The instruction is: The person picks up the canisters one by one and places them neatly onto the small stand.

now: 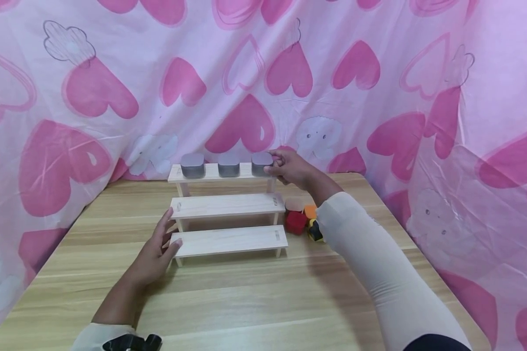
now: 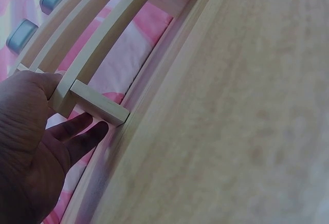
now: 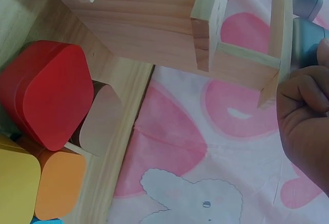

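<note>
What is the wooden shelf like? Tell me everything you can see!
The shelf looks like pale, plain wood with fine grain. It has three long, flat boards, rising like stairs toward the back, held up by wooden legs. It stands upright on the table. Three grey blocks sit in a row on the top board. The left hand touches its left end.

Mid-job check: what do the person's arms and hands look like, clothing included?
The left hand and right hand wear no gloves. The left sleeve and right sleeve are pale cream. A black fitting sits at the left cuff; a dark shape crosses the right sleeve, too cropped to identify.
</note>
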Available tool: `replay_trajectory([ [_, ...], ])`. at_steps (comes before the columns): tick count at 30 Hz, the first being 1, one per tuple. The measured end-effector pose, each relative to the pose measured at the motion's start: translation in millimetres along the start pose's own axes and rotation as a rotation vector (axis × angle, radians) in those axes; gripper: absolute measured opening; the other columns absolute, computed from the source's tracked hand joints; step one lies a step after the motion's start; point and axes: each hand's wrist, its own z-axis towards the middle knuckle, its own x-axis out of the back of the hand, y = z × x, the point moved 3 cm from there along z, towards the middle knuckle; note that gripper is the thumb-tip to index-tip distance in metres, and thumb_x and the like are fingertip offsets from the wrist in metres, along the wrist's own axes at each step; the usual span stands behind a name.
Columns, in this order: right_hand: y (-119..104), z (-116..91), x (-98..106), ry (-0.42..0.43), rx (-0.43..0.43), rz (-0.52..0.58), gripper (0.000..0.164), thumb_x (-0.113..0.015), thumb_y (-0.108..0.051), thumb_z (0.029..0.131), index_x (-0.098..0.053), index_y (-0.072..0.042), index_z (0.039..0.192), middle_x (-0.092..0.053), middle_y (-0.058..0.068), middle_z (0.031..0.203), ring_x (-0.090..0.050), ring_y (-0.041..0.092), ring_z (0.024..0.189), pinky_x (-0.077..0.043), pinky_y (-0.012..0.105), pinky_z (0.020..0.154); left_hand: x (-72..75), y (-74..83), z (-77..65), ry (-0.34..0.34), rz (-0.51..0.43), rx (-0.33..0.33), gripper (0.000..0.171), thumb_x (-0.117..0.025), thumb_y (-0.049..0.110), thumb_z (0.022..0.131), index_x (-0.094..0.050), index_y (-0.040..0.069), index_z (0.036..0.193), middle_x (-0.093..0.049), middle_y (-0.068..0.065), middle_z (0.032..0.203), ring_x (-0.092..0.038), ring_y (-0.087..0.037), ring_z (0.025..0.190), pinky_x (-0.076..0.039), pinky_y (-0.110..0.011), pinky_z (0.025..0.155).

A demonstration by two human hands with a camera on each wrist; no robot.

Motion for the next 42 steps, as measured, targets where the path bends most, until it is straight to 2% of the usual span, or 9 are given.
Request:
replay_trajectory([
  [6, -3.3, 0.4, 0.5, -0.025, 0.013, -0.021, 0.039, -0.07, -0.016, 0.108, -0.066, -0.02, 0.146, -0.043, 0.0, 0.075, -0.038, 0.017, 0.062, -0.034, 0.027, 0.054, 0.3, -0.6, 0.5, -0.006, -0.01, 0.009, 0.094, -0.058, 0.016, 0.114, 0.007, 0.043, 0.175, -0.028, -0.031, 0.175, -0.036, -0.063, 0.157, -0.036, -0.076, 0.12],
  [12, -4.4, 0.5, 0.6, -0.02, 0.014, -0.019, 0.037, -0.071, -0.015, 0.107, -0.067, -0.02, 0.143, -0.042, 0.0, 0.076, -0.039, 0.017, 0.064, -0.034, 0.027, 0.055, 0.2, -1.5, 0.7, 0.0, 0.002, -0.005, 0.093, -0.057, 0.015, 0.114, 0.007, 0.04, 0.176, -0.029, -0.032, 0.174, -0.038, -0.063, 0.155, -0.037, -0.074, 0.119],
  [15, -3.4, 0.4, 0.4, -0.014, 0.009, -0.017, 0.044, -0.071, -0.014, 0.107, -0.064, -0.02, 0.15, -0.042, 0.0, 0.077, -0.038, 0.018, 0.064, -0.034, 0.027, 0.055, 0.0, -1.6, 0.6, 0.001, 0.008, -0.007, 0.092, -0.057, 0.015, 0.114, 0.007, 0.038, 0.176, -0.029, -0.033, 0.174, -0.039, -0.063, 0.155, -0.037, -0.074, 0.119],
  [19, -0.5, 1.3, 1.4, 0.008, -0.016, -0.023, 0.064, -0.073, -0.015, 0.106, -0.047, -0.021, 0.165, -0.044, 0.0, 0.075, -0.038, 0.018, 0.063, -0.037, 0.027, 0.056, -0.1, -1.3, 0.4, 0.003, 0.015, -0.007, 0.091, -0.056, 0.015, 0.115, 0.008, 0.038, 0.176, -0.029, -0.033, 0.174, -0.04, -0.063, 0.154, -0.038, -0.073, 0.119],
  [22, 2.3, 1.8, 3.5, 0.022, -0.037, -0.03, 0.073, -0.072, -0.016, 0.107, -0.037, -0.022, 0.17, -0.047, 0.0, 0.075, -0.04, 0.018, 0.064, -0.039, 0.028, 0.059, 0.0, -0.8, 0.4, 0.002, 0.012, -0.005, 0.092, -0.056, 0.015, 0.115, 0.007, 0.039, 0.176, -0.029, -0.033, 0.174, -0.039, -0.063, 0.155, -0.037, -0.074, 0.119],
  [29, 6.4, -1.8, 9.4, 0.04, -0.05, -0.022, 0.072, -0.072, -0.017, 0.107, -0.037, -0.022, 0.169, -0.046, 0.001, 0.079, -0.041, 0.019, 0.067, -0.039, 0.03, 0.063, 0.6, -0.2, 0.9, 0.0, 0.001, 0.006, 0.094, -0.058, 0.015, 0.114, 0.007, 0.041, 0.175, -0.028, -0.032, 0.175, -0.036, -0.063, 0.156, -0.036, -0.076, 0.12],
  [37, 13.6, -8.0, 22.7, 0.08, -0.059, -0.069, 0.068, -0.07, -0.02, 0.108, -0.04, -0.031, 0.168, -0.046, 0.0, 0.076, -0.039, 0.018, 0.063, -0.041, 0.028, 0.061, 0.6, 0.8, 0.9, -0.003, -0.004, 0.009, 0.094, -0.059, 0.015, 0.114, 0.007, 0.042, 0.175, -0.028, -0.031, 0.175, -0.035, -0.063, 0.157, -0.036, -0.077, 0.12],
  [42, 19.9, -19.3, 36.6, 0.124, -0.038, -0.057, 0.065, -0.068, -0.026, 0.109, -0.041, -0.036, 0.168, -0.045, 0.0, 0.074, -0.039, 0.018, 0.062, -0.043, 0.029, 0.063, 0.2, 0.2, 0.2, 0.002, 0.004, -0.001, 0.093, -0.058, 0.014, 0.114, 0.007, 0.04, 0.176, -0.029, -0.032, 0.174, -0.037, -0.063, 0.156, -0.037, -0.076, 0.12],
])
